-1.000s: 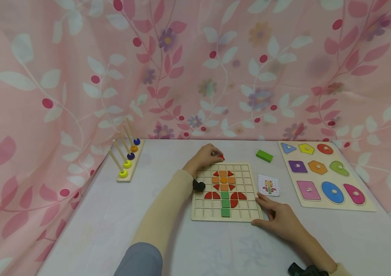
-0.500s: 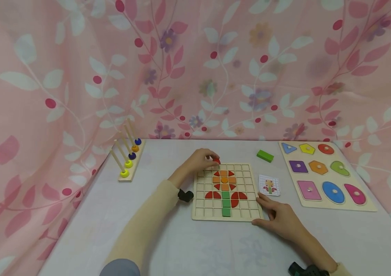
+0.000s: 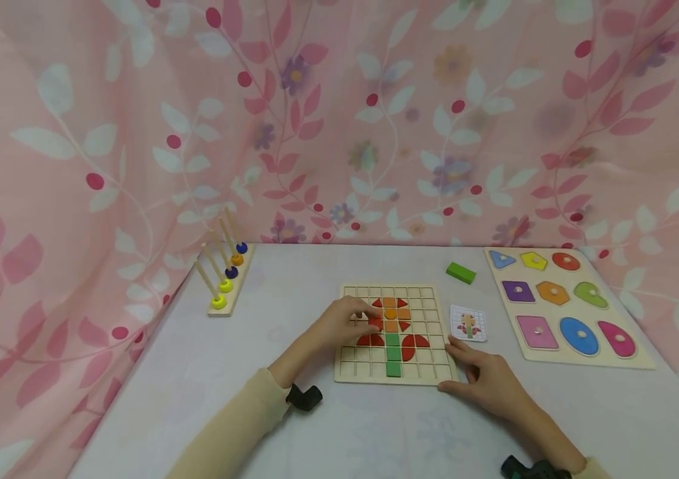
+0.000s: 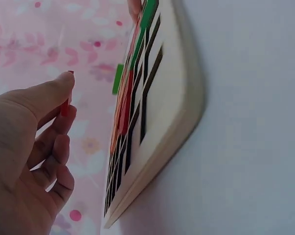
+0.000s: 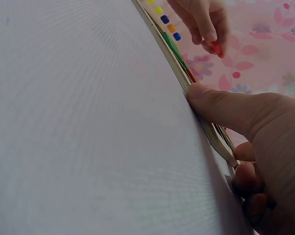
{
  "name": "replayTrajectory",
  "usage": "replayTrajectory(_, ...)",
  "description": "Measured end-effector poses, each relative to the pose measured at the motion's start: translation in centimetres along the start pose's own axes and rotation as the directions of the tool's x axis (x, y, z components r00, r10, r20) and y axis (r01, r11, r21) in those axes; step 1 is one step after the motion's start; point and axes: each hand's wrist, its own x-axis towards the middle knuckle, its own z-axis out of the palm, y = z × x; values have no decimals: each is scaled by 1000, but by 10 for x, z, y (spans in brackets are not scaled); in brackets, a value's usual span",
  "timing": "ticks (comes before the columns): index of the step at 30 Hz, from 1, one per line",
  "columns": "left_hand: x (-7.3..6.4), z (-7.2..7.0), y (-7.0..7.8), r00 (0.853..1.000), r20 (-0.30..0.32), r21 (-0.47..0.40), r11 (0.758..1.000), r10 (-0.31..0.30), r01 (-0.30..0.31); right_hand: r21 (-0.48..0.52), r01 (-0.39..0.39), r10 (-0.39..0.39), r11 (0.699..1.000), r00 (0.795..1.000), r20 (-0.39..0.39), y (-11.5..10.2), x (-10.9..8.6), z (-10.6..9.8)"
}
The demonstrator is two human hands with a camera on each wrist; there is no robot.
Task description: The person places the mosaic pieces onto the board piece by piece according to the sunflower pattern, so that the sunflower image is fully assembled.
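My left hand (image 3: pixel 336 324) is over the left half of a square wooden grid board (image 3: pixel 351 370), pinching a small red puzzle piece (image 4: pixel 65 108) between thumb and fingertips. In the left wrist view that piece is raised off the board, seen edge-on. A flower pattern is laid on the grid: orange squares (image 3: pixel 404 313), red triangles, red quarter circles (image 3: pixel 421 341) and green squares (image 3: pixel 393 369). My right hand (image 3: pixel 490 384) holds the board's near right corner, thumb (image 5: pixel 215 105) against the front edge and fingers along the right side. The left fingers partly cover the pattern.
A pattern card (image 3: pixel 468 323) lies just right of the board, with a green block (image 3: pixel 461 273) behind it. Farther right is a shape puzzle board (image 3: pixel 561 319) with knobbed pieces. A peg stand (image 3: pixel 228 286) with coloured beads stands at the left.
My left hand has come from beyond the board's far edge towards me, bringing the red puzzle piece over the pattern's left side. The right hand keeps its place at the corner.
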Motion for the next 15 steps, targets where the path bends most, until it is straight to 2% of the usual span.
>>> replayTrajectory(4, -16, 8, 6, 1000, 7, 33, 999, 24, -24, -12, 12, -12, 1000, 1000, -7, -1, 0, 1)
replayTrajectory(9, -27, 12, 9, 998, 50, 75, 996, 34, -38, -16, 9, -9, 1000, 1000, -8, -2, 0, 1)
replayTrajectory(15, -32, 19, 10, 989, 91, 179, 975, 117, -132, -11, 9, -9, 1000, 1000, -4, -1, 0, 1)
